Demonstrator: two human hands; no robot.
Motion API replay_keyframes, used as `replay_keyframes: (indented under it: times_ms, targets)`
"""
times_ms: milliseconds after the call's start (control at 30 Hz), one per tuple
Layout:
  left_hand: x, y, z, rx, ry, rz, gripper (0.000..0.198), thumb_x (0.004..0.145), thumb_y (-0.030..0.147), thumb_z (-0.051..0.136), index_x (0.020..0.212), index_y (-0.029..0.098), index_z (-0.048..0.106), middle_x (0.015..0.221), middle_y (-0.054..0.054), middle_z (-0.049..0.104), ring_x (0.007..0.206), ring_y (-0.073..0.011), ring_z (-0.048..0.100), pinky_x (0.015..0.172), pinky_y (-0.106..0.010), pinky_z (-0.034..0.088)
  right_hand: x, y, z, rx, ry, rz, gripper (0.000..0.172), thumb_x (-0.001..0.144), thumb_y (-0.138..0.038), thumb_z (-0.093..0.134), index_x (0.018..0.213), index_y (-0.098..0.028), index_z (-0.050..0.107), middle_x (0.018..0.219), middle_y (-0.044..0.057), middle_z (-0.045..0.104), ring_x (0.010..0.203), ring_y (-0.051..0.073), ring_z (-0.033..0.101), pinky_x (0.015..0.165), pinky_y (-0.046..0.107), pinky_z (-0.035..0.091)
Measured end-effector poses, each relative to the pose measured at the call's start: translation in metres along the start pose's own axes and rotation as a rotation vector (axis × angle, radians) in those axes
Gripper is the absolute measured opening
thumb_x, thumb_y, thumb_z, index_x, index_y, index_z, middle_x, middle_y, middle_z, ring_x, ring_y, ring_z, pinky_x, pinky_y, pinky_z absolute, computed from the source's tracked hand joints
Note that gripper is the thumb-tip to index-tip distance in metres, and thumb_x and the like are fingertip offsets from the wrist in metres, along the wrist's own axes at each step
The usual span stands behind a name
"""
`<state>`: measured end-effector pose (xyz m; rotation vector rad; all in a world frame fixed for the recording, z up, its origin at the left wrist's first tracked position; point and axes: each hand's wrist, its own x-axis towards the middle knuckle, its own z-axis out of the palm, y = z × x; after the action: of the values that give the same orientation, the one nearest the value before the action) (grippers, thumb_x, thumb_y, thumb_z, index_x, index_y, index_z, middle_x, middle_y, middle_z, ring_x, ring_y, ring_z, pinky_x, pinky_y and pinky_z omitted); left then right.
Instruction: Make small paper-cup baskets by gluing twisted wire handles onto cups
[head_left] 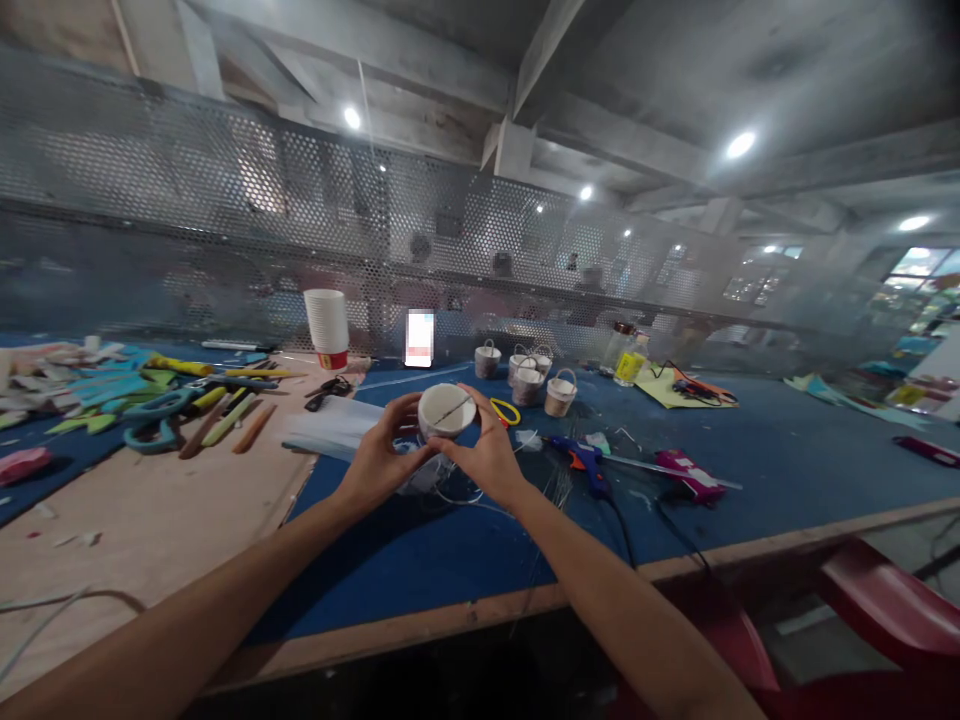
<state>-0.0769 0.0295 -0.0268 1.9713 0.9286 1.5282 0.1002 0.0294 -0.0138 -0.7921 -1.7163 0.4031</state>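
Note:
Between my left hand (386,450) and my right hand (487,450) is a small cup (444,412), its white inside tilted towards me. Fingers of both hands curl round its sides, with the thumbs meeting at the near rim. A thin grey strip, like a wire or twisted cord handle, crosses the cup's mouth. Beyond stand several small bucket-like cups with arched handles, one of them a brownish bucket (560,396). Yellow-handled scissors (505,411) lie just past my right hand. Clear plastic and thin wire (461,497) lie below the hands.
A blue glue gun (589,462) and a magenta device (690,476) lie right, with cords. Stacked paper cups (327,325), a lit phone (419,338) and a yellow-labelled bottle (631,360) stand at the back. Scissors (161,415) and clay-like scraps (97,385) lie left.

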Motion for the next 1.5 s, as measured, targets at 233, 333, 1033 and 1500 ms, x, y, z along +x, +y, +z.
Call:
replay_keyframes:
  times_ms: [233, 333, 1033, 1500]
  targets:
    - [0.0, 0.002, 0.0, 0.001, -0.033, 0.015, 0.062, 0.079, 0.035, 0.073, 0.133, 0.022, 0.047, 0.127, -0.01, 0.062, 0.109, -0.0251, 0.064, 0.097, -0.043, 0.051, -0.002, 0.001, 0.002, -0.05, -0.01, -0.042, 0.08, 0.071, -0.044, 0.08, 0.14, -0.024, 0.044, 0.138, 0.011, 0.053, 0.131, 0.026, 0.048, 0.114, 0.045, 0.035]
    - [0.0, 0.001, 0.0, -0.015, -0.02, 0.014, 0.062, 0.078, 0.035, 0.074, 0.133, 0.022, 0.047, 0.127, -0.01, 0.062, 0.109, -0.026, 0.064, 0.097, -0.043, 0.051, -0.003, -0.003, -0.002, -0.018, -0.05, -0.031, 0.082, 0.073, -0.045, 0.078, 0.143, -0.024, 0.042, 0.142, 0.011, 0.05, 0.134, 0.026, 0.045, 0.115, 0.044, 0.034]
    - [0.001, 0.004, -0.001, 0.072, -0.007, 0.042, 0.067, 0.075, 0.036, 0.077, 0.133, 0.023, 0.048, 0.128, -0.011, 0.062, 0.106, -0.026, 0.066, 0.098, -0.048, 0.051, 0.004, -0.017, -0.016, 0.299, 0.015, 0.114, 0.036, 0.095, -0.044, 0.053, 0.125, -0.025, 0.056, 0.125, 0.007, 0.064, 0.117, 0.021, 0.06, 0.103, 0.038, 0.047]
    - [0.0, 0.007, 0.002, 0.009, -0.023, 0.001, 0.068, 0.072, 0.037, 0.079, 0.132, 0.023, 0.049, 0.126, -0.01, 0.063, 0.105, -0.0261, 0.065, 0.095, -0.048, 0.052, 0.004, -0.016, -0.016, 0.24, 0.044, 0.13, 0.033, 0.094, -0.044, 0.055, 0.119, -0.023, 0.059, 0.117, 0.007, 0.066, 0.108, 0.02, 0.062, 0.094, 0.034, 0.049]
